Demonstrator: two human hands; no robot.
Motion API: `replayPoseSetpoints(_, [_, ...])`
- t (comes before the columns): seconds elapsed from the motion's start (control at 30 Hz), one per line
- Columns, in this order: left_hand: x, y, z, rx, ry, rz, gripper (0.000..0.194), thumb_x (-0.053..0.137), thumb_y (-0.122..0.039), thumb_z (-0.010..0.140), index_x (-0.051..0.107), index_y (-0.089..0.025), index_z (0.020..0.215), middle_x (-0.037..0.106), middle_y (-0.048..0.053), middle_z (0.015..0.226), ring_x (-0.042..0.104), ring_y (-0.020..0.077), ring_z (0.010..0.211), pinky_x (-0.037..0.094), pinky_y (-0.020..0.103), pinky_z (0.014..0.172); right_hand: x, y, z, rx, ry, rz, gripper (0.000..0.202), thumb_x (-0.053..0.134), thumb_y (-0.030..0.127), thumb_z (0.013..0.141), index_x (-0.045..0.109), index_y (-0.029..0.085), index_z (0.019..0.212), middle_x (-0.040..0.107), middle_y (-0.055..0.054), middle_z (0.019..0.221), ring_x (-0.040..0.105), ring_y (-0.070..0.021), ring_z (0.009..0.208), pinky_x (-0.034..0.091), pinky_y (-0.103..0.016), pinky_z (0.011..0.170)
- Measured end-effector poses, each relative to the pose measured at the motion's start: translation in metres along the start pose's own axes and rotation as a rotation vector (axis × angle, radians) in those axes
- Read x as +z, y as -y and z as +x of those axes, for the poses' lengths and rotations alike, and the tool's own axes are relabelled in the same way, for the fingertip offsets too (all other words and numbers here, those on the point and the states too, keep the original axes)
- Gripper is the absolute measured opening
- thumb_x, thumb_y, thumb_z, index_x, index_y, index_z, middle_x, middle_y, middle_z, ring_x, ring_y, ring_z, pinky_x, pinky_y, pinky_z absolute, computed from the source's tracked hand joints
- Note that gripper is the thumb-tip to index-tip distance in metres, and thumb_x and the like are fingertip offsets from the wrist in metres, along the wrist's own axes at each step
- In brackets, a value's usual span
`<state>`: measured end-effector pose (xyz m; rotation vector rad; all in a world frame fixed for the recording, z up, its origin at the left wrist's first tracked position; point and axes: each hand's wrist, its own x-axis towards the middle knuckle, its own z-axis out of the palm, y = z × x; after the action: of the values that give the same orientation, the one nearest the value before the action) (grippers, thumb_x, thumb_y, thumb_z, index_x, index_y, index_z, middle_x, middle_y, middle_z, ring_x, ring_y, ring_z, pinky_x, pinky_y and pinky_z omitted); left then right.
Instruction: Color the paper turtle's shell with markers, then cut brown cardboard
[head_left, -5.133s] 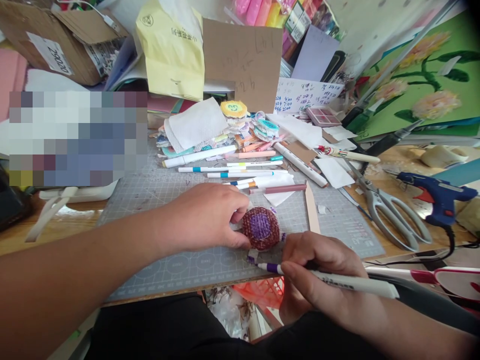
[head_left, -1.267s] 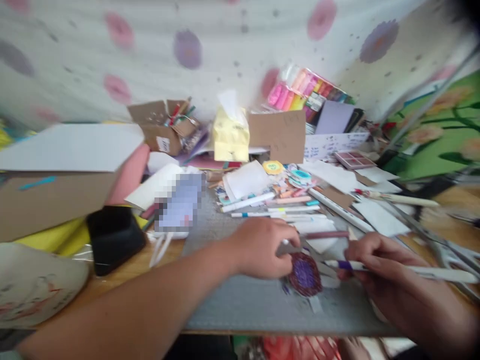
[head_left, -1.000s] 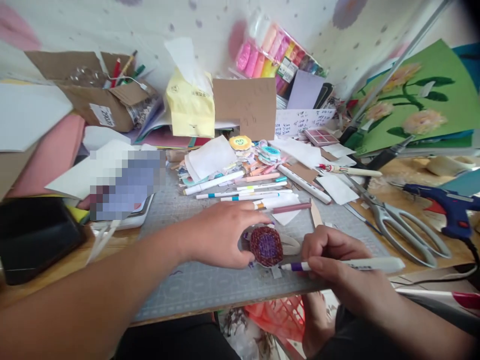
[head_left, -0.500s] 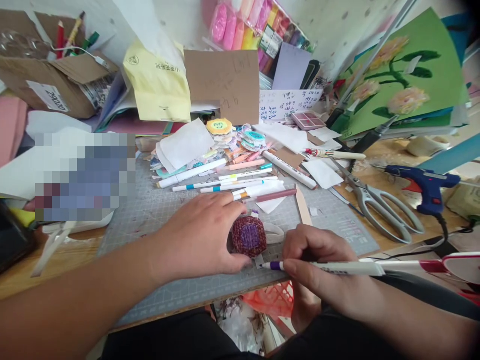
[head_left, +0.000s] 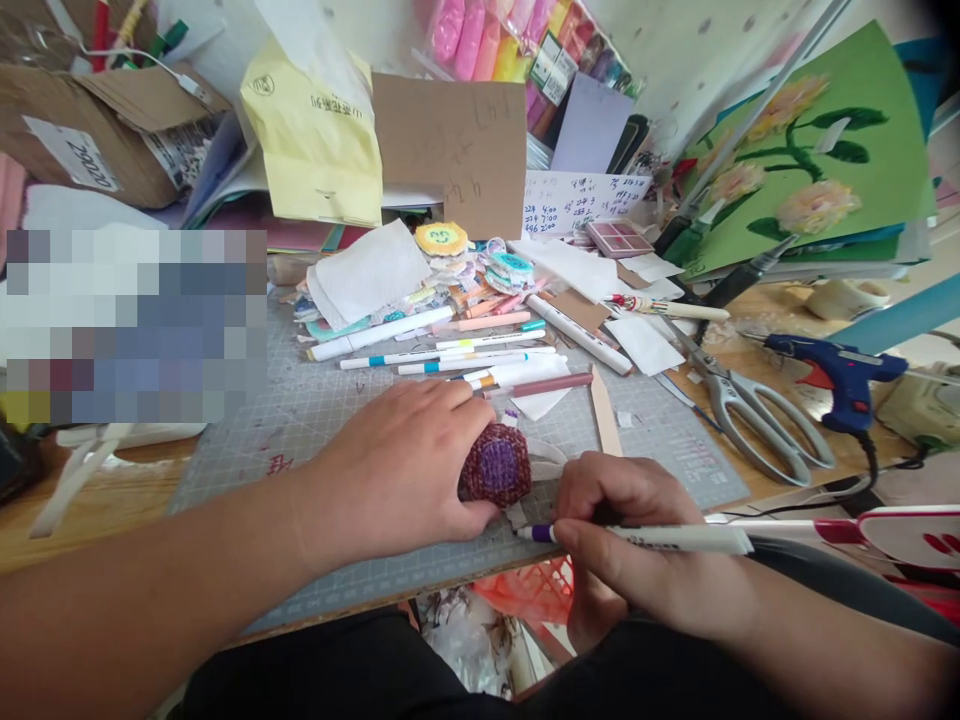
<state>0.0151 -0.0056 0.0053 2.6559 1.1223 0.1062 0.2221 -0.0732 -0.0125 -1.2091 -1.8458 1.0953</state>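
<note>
Grey cutting mat (head_left: 232, 440) on my cluttered wooden worktop (head_left: 142, 512), felt-tip pens (head_left: 480, 362) behind, scissors (head_left: 750, 408) and a blue glue gun (head_left: 847, 375) to the right.
My left hand (head_left: 409, 465) curls round the edge of a brown-and-purple disc (head_left: 496, 465) on the mat; my right hand (head_left: 630, 515) grips a purple-tipped marker (head_left: 667, 539), its nib near the disc's lower edge.
</note>
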Motion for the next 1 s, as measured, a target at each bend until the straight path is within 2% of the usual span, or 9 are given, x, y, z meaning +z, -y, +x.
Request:
replayPoseSetpoints(0.33, [0.0016, 0.0005, 0.0003, -0.002, -0.010, 0.005, 0.039, 0.068, -0.048, 0.066, 0.061, -0.023, 0.094, 0.062, 0.006, 0.092, 0.059, 0.0311, 0.092, 0.045, 0.045, 0.080, -0.0026, -0.0032, -0.0027, 0.054, -0.002, 0.030, 0.021, 0.057, 0.021, 0.083, 0.046, 0.022, 0.065, 0.050, 0.003, 0.056, 0.044, -0.0116, 0.049, 0.033, -0.026, 0.047])
replayPoseSetpoints(1.0, [0.0037, 0.0029, 0.0003, 0.000, -0.019, 0.002, 0.038, 0.067, -0.049, 0.066, 0.060, -0.023, 0.093, 0.063, 0.006, 0.092, 0.060, 0.0311, 0.089, 0.045, 0.044, 0.078, -0.0014, -0.0049, -0.0029, 0.073, -0.035, 0.059, 0.022, 0.057, 0.022, 0.082, 0.045, 0.022, 0.063, 0.050, 0.002, 0.057, 0.045, -0.0133, 0.051, 0.033, -0.027, 0.048])
